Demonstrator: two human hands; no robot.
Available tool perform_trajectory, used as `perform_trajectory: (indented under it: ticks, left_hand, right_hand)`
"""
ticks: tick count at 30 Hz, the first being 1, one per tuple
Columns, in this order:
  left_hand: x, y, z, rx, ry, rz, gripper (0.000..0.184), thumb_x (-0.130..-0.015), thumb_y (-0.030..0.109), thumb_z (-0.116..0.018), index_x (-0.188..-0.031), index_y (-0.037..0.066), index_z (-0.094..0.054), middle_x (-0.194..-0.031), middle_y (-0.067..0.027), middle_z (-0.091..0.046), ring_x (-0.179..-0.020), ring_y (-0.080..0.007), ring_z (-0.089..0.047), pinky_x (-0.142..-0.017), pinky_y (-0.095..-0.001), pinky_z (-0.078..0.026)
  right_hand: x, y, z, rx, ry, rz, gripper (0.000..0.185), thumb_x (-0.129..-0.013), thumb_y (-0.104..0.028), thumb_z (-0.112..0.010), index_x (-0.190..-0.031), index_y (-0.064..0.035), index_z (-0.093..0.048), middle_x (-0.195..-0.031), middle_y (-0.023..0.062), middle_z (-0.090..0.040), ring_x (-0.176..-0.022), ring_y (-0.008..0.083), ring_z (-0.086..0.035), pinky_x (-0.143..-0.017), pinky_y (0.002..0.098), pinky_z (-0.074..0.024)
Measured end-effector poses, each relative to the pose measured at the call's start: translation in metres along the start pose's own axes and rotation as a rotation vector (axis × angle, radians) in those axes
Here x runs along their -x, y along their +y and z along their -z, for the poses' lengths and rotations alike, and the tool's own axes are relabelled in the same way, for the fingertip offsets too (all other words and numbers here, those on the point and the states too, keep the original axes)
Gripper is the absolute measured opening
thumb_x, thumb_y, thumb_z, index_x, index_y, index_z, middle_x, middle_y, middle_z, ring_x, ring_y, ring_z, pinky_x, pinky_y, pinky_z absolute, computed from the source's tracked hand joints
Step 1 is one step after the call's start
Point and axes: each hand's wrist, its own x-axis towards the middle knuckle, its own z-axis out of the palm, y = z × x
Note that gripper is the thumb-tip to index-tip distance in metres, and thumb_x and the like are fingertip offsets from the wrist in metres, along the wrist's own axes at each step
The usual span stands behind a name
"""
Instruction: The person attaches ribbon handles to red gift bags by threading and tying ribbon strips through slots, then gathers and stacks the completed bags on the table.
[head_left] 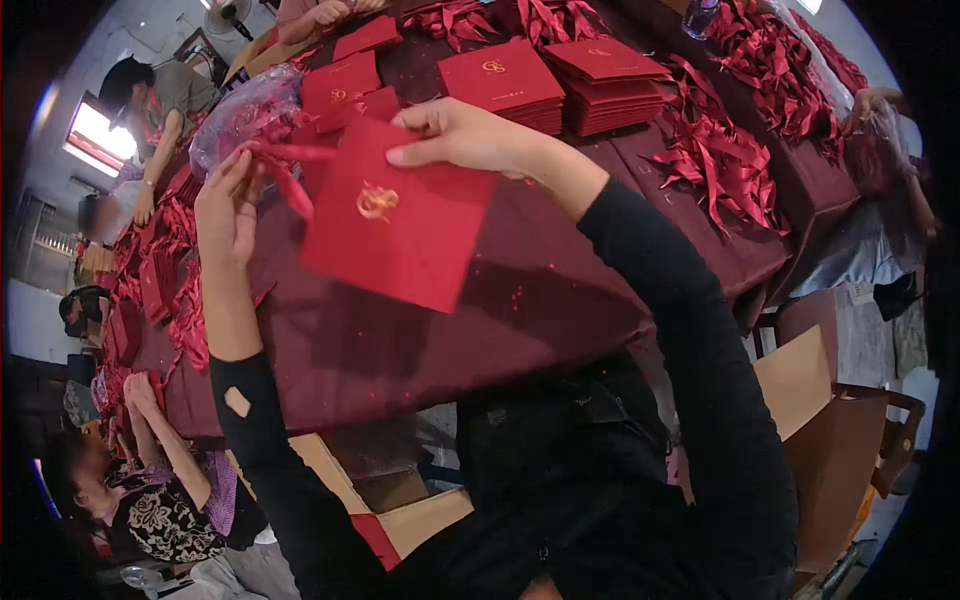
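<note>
A red card with a gold emblem is held up above the dark red tablecloth. My right hand pinches its upper edge, thumb on the front face. A red ribbon runs from the card's left side to my left hand, whose thumb and fingertips are closed on it. Behind the card lie stacks of red cards, one just past my right hand and another to its right. A clear plastic bag rests beyond my left hand.
Piles of red ribbon lie at the table's right and left sides. Other people sit at the left and far edges, and another's arms are at the right. Open cardboard boxes stand near me, below the dark red tablecloth.
</note>
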Motion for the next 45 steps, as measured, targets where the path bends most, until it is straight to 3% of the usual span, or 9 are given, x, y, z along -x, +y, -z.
perform_trajectory:
  ticks: [6, 12, 19, 23, 27, 31, 32, 41, 45]
  left_hand:
    - [0.117, -0.029, -0.071, -0.616, -0.325, 0.176, 0.013, -0.089, 0.004, -0.063, -0.100, -0.002, -0.068, -0.093, -0.0059, -0.069, -0.075, -0.0119, -0.063, -0.066, -0.0234, -0.050]
    - [0.232, -0.100, -0.138, -1.296, -0.635, -0.515, 0.032, -0.077, 0.018, -0.075, -0.104, 0.004, -0.066, -0.094, -0.0106, -0.060, -0.088, -0.0305, -0.056, -0.076, -0.0382, -0.047]
    - [0.237, -0.122, -0.124, -1.200, -0.331, -0.321, 0.028, -0.081, 0.014, -0.070, -0.106, 0.003, -0.066, -0.090, -0.0113, -0.060, -0.087, -0.0291, -0.055, -0.076, -0.0380, -0.045]
    - [0.231, -0.119, -0.136, -1.029, -0.143, -0.145, 0.019, -0.086, 0.010, -0.063, -0.102, 0.002, -0.067, -0.083, -0.0113, -0.063, -0.083, -0.0277, -0.057, -0.073, -0.0364, -0.045]
    - [0.235, -0.127, -0.171, -1.337, -0.211, -0.236, 0.038, -0.080, 0.029, -0.074, -0.104, 0.001, -0.068, -0.083, -0.0102, -0.061, -0.081, -0.0276, -0.055, -0.074, -0.0381, -0.045]
    - [0.235, -0.144, -0.174, -1.550, -0.132, -0.267, 0.063, -0.071, 0.043, -0.078, -0.114, -0.001, -0.063, -0.090, -0.0115, -0.060, -0.086, -0.0296, -0.054, -0.078, -0.0414, -0.043]
    - [0.235, -0.145, -0.171, -1.552, -0.136, -0.269, 0.063, -0.071, 0.043, -0.078, -0.114, -0.001, -0.063, -0.090, -0.0115, -0.060, -0.086, -0.0296, -0.054, -0.078, -0.0414, -0.043]
    - [0.238, -0.154, -0.165, -1.415, -0.064, -0.369, 0.063, -0.070, 0.035, -0.080, -0.119, 0.002, -0.060, -0.096, -0.0120, -0.060, -0.093, -0.0300, -0.053, -0.083, -0.0430, -0.042]
    - [0.237, -0.154, -0.169, -1.137, -0.098, -0.213, 0.049, -0.074, 0.018, -0.080, -0.115, 0.003, -0.057, -0.093, -0.0112, -0.061, -0.090, -0.0285, -0.055, -0.080, -0.0399, -0.044]
  right_hand:
    - [0.074, 0.032, 0.029, 0.192, -0.629, -0.256, 0.034, -0.084, -0.015, -0.073, -0.112, 0.0014, -0.064, -0.103, 0.0072, -0.069, -0.095, 0.0164, -0.063, -0.087, 0.0316, -0.0478]
    - [0.136, 0.044, 0.030, 1.127, 0.145, 0.263, 0.029, -0.075, -0.014, -0.071, -0.103, -0.0069, -0.067, -0.098, 0.0121, -0.062, -0.096, 0.0342, -0.060, -0.081, 0.0420, -0.0488]
    - [0.240, 0.067, 0.112, 1.887, 0.408, -0.540, 0.007, -0.074, -0.012, -0.062, -0.075, -0.0093, -0.068, -0.077, 0.0107, -0.067, -0.074, 0.0267, -0.067, -0.063, 0.0397, -0.0544]
    - [0.244, 0.080, 0.122, 1.840, 0.501, -0.369, 0.011, -0.078, -0.014, -0.061, -0.080, -0.0086, -0.070, -0.076, 0.0098, -0.069, -0.070, 0.0282, -0.068, -0.062, 0.0393, -0.0544]
    - [0.207, 0.069, 0.120, 1.141, 0.693, 0.064, 0.025, -0.090, -0.016, -0.065, -0.112, -0.0071, -0.070, -0.087, 0.0126, -0.071, -0.074, 0.0222, -0.068, -0.063, 0.0322, -0.0512]
    - [0.159, -0.002, 0.109, 0.216, 0.953, 0.417, 0.019, -0.089, -0.015, -0.068, -0.099, -0.0003, -0.072, -0.083, 0.0081, -0.071, -0.079, 0.0066, -0.061, -0.070, 0.0241, -0.0486]
    - [0.166, -0.012, 0.125, 0.219, 0.978, 0.368, 0.031, -0.097, -0.017, -0.059, -0.121, 0.0020, -0.062, -0.103, 0.0081, -0.067, -0.091, 0.0133, -0.062, -0.083, 0.0255, -0.0482]
    - [0.327, -0.104, 0.122, 0.307, 1.412, 0.396, 0.035, -0.100, -0.021, -0.043, -0.121, 0.0041, -0.055, -0.097, 0.0119, -0.063, -0.088, 0.0150, -0.061, -0.080, 0.0240, -0.0480]
    - [0.228, -0.147, 0.003, 0.352, 1.645, 0.413, 0.038, -0.102, -0.023, -0.035, -0.122, 0.0052, -0.052, -0.094, 0.0138, -0.061, -0.086, 0.0158, -0.061, -0.078, 0.0233, -0.0479]
